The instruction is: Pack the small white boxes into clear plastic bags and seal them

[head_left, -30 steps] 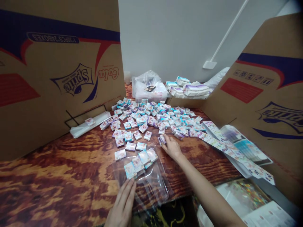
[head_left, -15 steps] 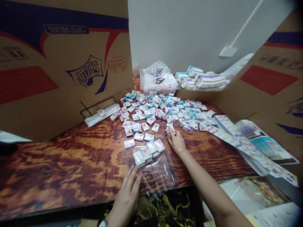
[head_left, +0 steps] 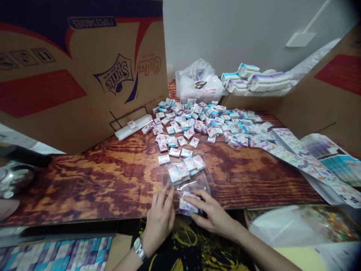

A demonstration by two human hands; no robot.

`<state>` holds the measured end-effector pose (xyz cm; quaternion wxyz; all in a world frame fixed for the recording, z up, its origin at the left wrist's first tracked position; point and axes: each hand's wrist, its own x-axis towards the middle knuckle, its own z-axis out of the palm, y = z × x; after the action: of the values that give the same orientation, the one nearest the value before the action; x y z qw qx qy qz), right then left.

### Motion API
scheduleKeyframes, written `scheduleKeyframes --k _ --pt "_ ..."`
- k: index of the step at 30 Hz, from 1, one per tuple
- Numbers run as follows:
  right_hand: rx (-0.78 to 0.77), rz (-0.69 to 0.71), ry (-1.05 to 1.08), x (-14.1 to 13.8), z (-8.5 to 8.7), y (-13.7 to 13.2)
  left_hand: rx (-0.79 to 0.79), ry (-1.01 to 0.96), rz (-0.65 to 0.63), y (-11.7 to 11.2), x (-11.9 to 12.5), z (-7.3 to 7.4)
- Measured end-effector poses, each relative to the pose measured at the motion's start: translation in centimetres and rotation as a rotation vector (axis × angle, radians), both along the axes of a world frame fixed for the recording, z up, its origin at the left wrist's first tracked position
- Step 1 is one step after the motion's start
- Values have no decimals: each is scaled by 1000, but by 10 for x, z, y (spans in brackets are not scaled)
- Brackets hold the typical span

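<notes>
A clear plastic bag [head_left: 188, 177] lies on the wooden table [head_left: 93, 180] near its front edge, with several small printed packets [head_left: 183, 168] inside. My left hand [head_left: 160, 218] rests flat on the bag's near end, fingers stretched out. My right hand [head_left: 210, 212] pinches a few small packets [head_left: 187, 203] at the bag's mouth. Behind the bag a large heap of the same packets [head_left: 203, 122] spreads across the table.
Tall cardboard cartons [head_left: 70, 75] wall the table on the left and right. A clear tub with plastic [head_left: 199, 81] and stacked white packs [head_left: 259, 81] stand at the back. Printed sheets [head_left: 310, 158] lie at the right. A metal object [head_left: 14, 177] sits at the far left.
My right hand left the heap and came back to the bag's mouth with a few packets in its fingers. The view swung left and down. My left hand stays on the bag.
</notes>
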<state>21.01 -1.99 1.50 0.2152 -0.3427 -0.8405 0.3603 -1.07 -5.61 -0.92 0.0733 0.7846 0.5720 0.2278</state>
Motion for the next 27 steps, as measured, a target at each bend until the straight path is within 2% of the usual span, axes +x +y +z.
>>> scheduleKeyframes --k 4,8,10,13,15,17,20,27 --pt "74 8 31 -32 -25 16 20 -95 10 -5 -4 -5" --pt "105 38 22 -39 -30 24 46 -209 180 -11 -8 -10" --pt "99 50 13 -40 -31 25 -26 -284 282 -13 -9 -12" --pt "113 55 -4 -43 -33 26 -279 -462 366 -15 -12 -18" --pt "124 63 -10 -46 -33 27 -409 -588 364 -16 -13 -23" --pt "125 77 -7 -50 -33 29 -473 -679 355 -17 -14 -27" --pt "114 83 4 -55 -31 31 -501 -744 353 -17 -14 -29" --pt "58 44 -26 -62 -27 30 -538 -792 353 -16 -13 -23"
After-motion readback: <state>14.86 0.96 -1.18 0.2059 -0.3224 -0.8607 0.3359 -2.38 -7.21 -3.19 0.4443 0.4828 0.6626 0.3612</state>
